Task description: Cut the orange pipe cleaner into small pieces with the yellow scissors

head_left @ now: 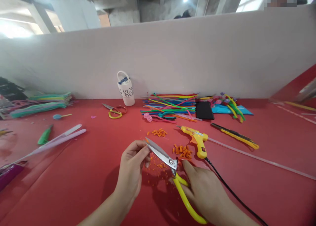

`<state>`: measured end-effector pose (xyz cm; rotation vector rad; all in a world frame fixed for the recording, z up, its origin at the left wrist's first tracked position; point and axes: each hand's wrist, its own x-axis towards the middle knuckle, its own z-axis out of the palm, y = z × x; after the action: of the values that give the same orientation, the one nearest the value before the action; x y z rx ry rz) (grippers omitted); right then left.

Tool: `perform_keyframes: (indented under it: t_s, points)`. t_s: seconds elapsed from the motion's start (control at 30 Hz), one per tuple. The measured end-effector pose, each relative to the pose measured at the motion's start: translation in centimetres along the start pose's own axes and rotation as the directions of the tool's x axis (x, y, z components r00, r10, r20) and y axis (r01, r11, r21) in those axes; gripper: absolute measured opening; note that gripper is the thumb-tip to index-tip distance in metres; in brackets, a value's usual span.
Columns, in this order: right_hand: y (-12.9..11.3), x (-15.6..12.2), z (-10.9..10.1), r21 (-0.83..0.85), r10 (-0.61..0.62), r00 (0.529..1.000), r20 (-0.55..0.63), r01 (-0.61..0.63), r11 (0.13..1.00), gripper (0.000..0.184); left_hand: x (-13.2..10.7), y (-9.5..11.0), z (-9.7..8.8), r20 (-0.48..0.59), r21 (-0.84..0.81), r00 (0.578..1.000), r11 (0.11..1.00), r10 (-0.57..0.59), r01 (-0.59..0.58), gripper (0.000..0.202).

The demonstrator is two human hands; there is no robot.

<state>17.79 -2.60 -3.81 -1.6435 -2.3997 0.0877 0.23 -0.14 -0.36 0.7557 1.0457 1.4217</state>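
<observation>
My right hand (206, 186) grips scissors (161, 155) with silver blades, one yellow handle and one red handle. The blades point up and left and look slightly parted near the tips. Thumb and fingers of my left hand (134, 162) are pinched beside those tips, on a small orange piece (147, 140) that is mostly hidden. Below the blades lie fine orange scraps (161, 165). Two heaps of short, fuzzy orange cuttings rest on the table, a small heap (159, 132) beyond the tips and a larger heap (182, 151) left of the glue gun.
A yellow glue gun (197, 138) with a black cord lies at right. Behind are colourful pipe cleaners (170, 104), a black phone-like slab (204, 110), a white tumbler (126, 92) and other scissors (115, 111). Tweezers (217, 129) lie at right, a green bottle (45, 135) at left.
</observation>
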Motion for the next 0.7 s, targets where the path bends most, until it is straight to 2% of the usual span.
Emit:
perform_keyframes:
  t_s: [0.7]
  points:
    - [-0.36, 0.01, 0.11, -0.133, -0.064, 0.996, -0.067, 0.055, 0.99, 0.023, -0.21, 0.12, 0.11, 0.003, 0.007, 1.0, 1.0, 0.012, -0.012, 0.01]
